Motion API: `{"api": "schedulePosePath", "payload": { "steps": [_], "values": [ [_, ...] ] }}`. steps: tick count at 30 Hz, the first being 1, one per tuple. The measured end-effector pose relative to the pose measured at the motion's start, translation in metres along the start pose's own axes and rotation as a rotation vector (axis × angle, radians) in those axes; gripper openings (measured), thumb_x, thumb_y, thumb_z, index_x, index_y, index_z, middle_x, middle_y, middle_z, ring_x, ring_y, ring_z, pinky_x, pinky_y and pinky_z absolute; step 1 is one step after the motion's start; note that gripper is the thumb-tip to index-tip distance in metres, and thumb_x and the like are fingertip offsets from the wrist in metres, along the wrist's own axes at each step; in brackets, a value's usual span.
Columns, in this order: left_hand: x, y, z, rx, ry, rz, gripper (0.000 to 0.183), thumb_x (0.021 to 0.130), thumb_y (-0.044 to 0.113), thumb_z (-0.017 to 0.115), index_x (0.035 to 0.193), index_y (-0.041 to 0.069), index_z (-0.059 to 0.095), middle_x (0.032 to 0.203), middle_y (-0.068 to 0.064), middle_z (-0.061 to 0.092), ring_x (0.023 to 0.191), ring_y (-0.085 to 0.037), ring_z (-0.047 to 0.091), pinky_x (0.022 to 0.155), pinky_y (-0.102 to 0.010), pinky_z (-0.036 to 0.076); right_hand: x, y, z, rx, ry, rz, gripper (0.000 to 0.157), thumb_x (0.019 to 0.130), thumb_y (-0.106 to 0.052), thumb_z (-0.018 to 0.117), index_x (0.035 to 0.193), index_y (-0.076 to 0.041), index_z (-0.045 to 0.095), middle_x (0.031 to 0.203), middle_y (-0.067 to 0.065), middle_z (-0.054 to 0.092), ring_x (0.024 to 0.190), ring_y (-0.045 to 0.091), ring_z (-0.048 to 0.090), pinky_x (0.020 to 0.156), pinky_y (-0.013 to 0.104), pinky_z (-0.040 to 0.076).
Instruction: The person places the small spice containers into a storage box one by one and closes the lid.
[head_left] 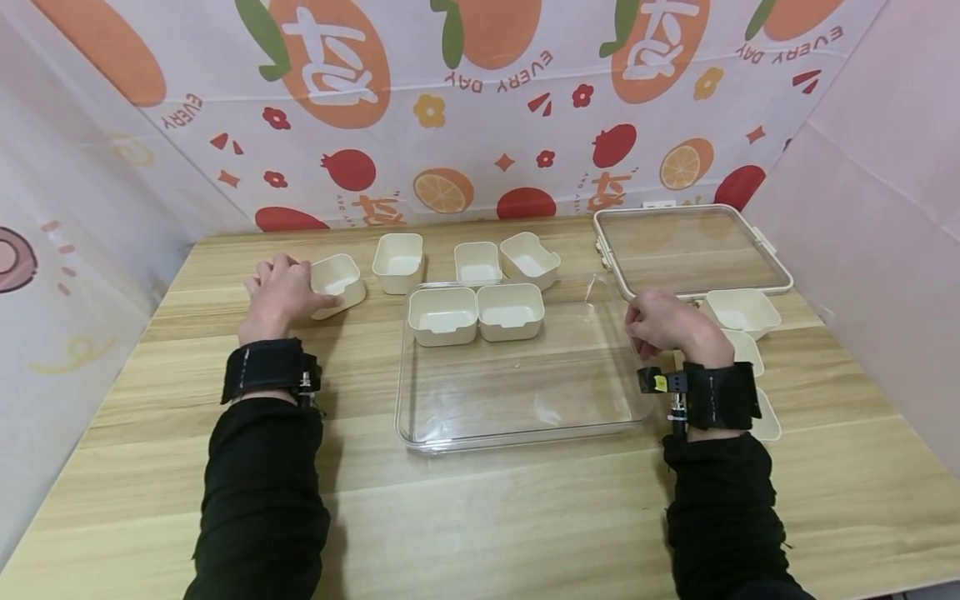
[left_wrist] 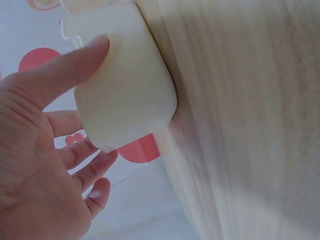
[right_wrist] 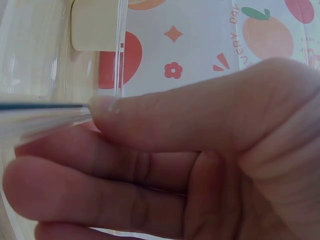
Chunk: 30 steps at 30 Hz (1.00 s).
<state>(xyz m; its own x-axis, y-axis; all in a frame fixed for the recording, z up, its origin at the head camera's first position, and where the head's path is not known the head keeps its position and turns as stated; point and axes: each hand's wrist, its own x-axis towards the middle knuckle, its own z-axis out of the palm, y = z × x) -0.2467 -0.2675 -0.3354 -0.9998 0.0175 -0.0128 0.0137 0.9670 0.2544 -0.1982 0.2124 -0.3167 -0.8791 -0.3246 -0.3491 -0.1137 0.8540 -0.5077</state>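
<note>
My left hand [head_left: 281, 292] grips a small cream bin [head_left: 337, 279] at the back left of the table. In the left wrist view the thumb [left_wrist: 95, 52] presses one side of the bin and the fingers reach behind it. With my right hand [head_left: 671, 325] I pinch the right rim of a large clear plastic box [head_left: 510, 392]. The right wrist view has the thumb [right_wrist: 165, 120] on one face of that rim and curled fingers on the other. Inside the box, along its back wall, two cream bins [head_left: 442, 317] stand side by side.
Behind the box are more cream bins [head_left: 399, 262], one with a notched rim [head_left: 531, 257]. A clear lid with a cream frame [head_left: 693, 250] lies at the back right. Several bins [head_left: 742, 311] stand right of my right hand, partly hidden. Patterned cloth [head_left: 480, 125] closes off the back.
</note>
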Motion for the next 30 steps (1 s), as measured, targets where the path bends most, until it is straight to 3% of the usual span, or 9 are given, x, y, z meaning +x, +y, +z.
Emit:
{"api": "schedulePosePath", "payload": {
  "steps": [9,17,24,30],
  "values": [
    [-0.001,-0.001,0.001,-0.009,0.025,-0.005,0.059,0.075,0.037,0.070,0.098,-0.013,0.048,0.102,-0.028,0.032,0.093,-0.046,0.024,0.078,-0.060,0.021,-0.001,-0.001,-0.001,0.009,-0.009,-0.007,0.014,0.089,-0.001,0.045,0.090,0.007,0.055,0.063,0.008,0.060,0.056,0.017,0.057,0.053,0.032,0.049],
    [-0.001,-0.002,0.000,-0.041,0.071,-0.008,0.068,0.076,0.041,0.068,0.112,-0.011,0.046,0.108,-0.030,0.035,0.096,-0.046,0.026,0.079,-0.059,0.024,-0.002,0.000,0.000,0.015,-0.007,-0.008,0.014,0.088,-0.001,0.044,0.089,0.007,0.056,0.063,0.008,0.059,0.057,0.018,0.057,0.055,0.034,0.050],
    [-0.002,0.020,-0.021,-0.052,0.222,0.034,0.072,0.073,0.045,0.068,0.114,-0.010,0.048,0.107,-0.029,0.038,0.099,-0.044,0.028,0.081,-0.059,0.030,-0.002,0.000,-0.001,0.015,-0.016,0.006,0.015,0.088,-0.002,0.044,0.091,0.007,0.055,0.064,0.009,0.060,0.058,0.018,0.057,0.056,0.033,0.051],
    [-0.006,0.041,-0.039,-0.032,0.274,0.040,0.077,0.071,0.048,0.069,0.118,-0.009,0.048,0.117,-0.029,0.039,0.107,-0.043,0.029,0.083,-0.061,0.033,-0.001,0.001,-0.001,0.004,-0.015,-0.005,0.015,0.088,-0.001,0.043,0.090,0.008,0.055,0.063,0.008,0.059,0.056,0.018,0.058,0.054,0.033,0.051]
  ]
}}
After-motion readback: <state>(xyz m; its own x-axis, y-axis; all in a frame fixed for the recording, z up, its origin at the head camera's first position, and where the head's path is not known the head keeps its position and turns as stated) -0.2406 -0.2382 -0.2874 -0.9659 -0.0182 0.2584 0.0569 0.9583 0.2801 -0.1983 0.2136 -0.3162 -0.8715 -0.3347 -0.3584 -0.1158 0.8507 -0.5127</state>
